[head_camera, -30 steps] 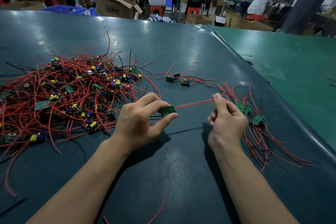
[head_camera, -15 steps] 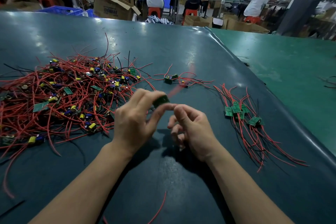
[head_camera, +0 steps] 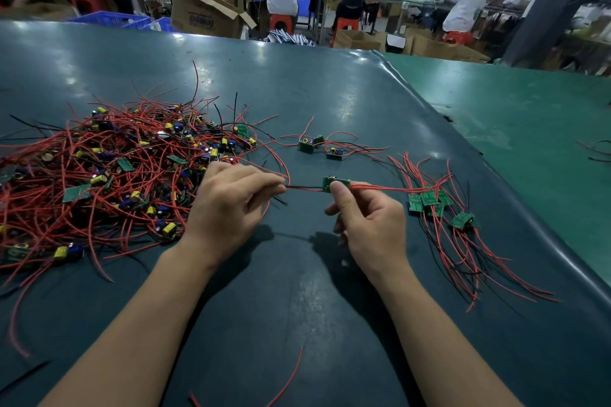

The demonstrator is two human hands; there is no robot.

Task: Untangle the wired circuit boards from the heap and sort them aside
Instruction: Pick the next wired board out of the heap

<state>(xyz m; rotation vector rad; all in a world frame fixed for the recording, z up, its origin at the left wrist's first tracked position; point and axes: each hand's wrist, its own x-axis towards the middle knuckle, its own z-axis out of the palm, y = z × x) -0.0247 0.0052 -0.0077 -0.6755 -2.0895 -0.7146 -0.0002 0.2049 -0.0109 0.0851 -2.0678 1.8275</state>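
A big heap point(head_camera: 99, 175) of green circuit boards tangled in red and black wires covers the left of the table. My right hand point(head_camera: 367, 221) pinches one small green board point(head_camera: 335, 183) between thumb and fingers, just above the table's middle. Red wires run from that board to the right, over the sorted pile point(head_camera: 439, 208) of boards. My left hand point(head_camera: 228, 205) pinches the wires that leave the board's left end. Both hands hold the piece stretched between them.
Two or three loose boards point(head_camera: 319, 145) with wires lie beyond my hands. A stray red wire point(head_camera: 287, 383) lies near the front edge. The dark mat's raised edge point(head_camera: 529, 208) runs along the right, with a green table point(head_camera: 529, 116) beyond. People sit at benches behind.
The board has passed from my left hand to my right. My right hand now holds it further right, and my left hand grips the wires on its left side.
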